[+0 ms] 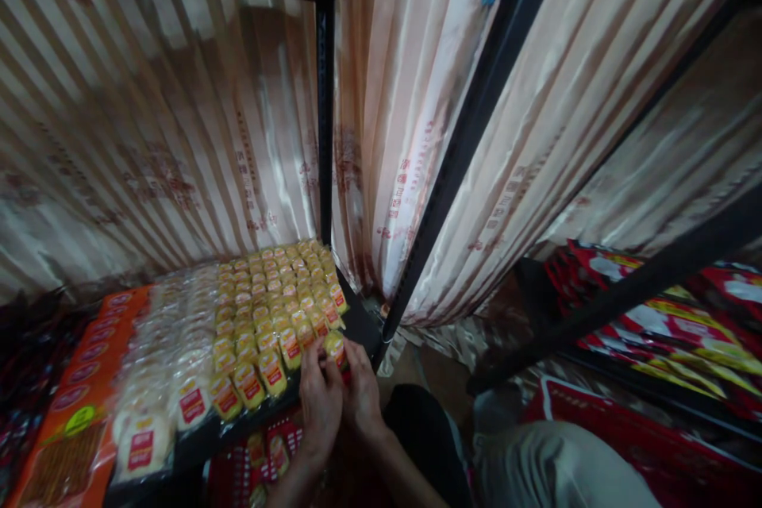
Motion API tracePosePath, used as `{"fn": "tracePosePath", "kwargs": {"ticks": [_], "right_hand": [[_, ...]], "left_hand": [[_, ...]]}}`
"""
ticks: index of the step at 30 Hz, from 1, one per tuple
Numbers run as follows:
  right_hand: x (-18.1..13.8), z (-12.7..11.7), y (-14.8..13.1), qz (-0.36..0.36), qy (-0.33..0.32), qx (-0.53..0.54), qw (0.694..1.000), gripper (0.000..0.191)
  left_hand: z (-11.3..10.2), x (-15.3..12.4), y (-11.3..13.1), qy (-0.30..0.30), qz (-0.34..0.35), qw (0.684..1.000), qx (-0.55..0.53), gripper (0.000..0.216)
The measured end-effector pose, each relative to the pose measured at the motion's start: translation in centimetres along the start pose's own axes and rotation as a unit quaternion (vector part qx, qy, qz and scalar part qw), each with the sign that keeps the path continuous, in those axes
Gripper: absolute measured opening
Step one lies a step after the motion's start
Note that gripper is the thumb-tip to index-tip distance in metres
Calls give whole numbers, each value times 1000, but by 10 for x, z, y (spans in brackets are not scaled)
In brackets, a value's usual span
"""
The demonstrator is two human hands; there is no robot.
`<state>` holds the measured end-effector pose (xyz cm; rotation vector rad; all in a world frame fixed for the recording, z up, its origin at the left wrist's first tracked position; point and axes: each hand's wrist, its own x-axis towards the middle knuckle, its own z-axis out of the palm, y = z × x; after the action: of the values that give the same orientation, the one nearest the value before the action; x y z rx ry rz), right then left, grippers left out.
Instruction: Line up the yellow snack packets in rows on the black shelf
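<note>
A small yellow snack packet [334, 347] in clear wrap with a red label is held up between my two hands. My left hand [320, 393] pinches it from the left and my right hand [362, 387] closes on it from the right. Just beyond them, rows of like yellow packets [274, 371] stand on a black shelf [202, 451]. Below the shelf edge, beside my left forearm, a red basket [294, 435] holds several loose packets, partly hidden by my arm.
Left of the yellow rows lie white round wrapped snacks [143, 444] and orange snack packs [71, 436]. A black shelf post [325, 127] and a slanted one [452, 167] rise before pleated curtains [238, 135]. Red bags [660, 317] lie on a shelf at right.
</note>
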<state>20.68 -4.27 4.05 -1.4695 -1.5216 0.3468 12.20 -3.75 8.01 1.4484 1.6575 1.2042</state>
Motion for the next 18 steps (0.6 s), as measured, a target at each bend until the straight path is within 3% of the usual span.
{"fn": "tracePosePath", "kwargs": {"ticks": [4,9,18], "right_hand": [[-7,21,-11,-15,-41,22,999,44],[-9,49,-26,-4,-58,26,998,45],[-5,64,-34,25,-62,-14,998,47]], "left_hand": [[-20,-11,-19,65,-2,997,46,39],[-42,-16,-46,62,16,997,52,43],[-47,-14,-65,77,98,984,124,39]]}}
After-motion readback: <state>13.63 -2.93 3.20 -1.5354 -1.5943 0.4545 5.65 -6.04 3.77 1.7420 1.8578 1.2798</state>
